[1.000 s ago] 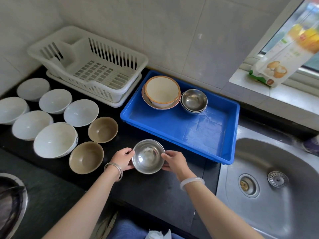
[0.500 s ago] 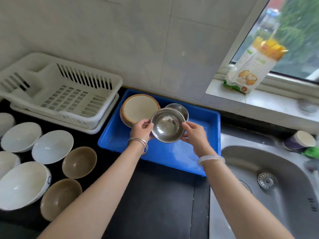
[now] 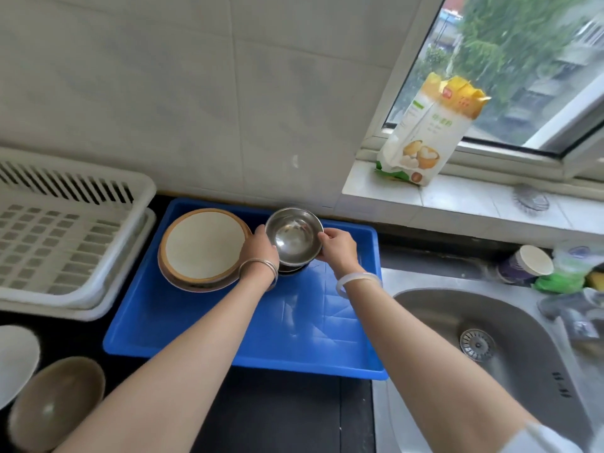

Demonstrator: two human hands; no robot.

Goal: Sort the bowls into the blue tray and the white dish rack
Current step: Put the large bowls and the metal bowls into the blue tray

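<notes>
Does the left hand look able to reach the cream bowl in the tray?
Probably yes: the cream bowl lies uncovered right beside the left hand, though that hand grips the steel bowl.

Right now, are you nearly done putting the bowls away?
Not nearly. Done: a cream bowl sits in the blue tray. In hand: the left hand and right hand hold a steel bowl over the tray's back. Left: a brown bowl and a white bowl wait on the counter, and the visible part of the white dish rack holds no bowls.
</notes>
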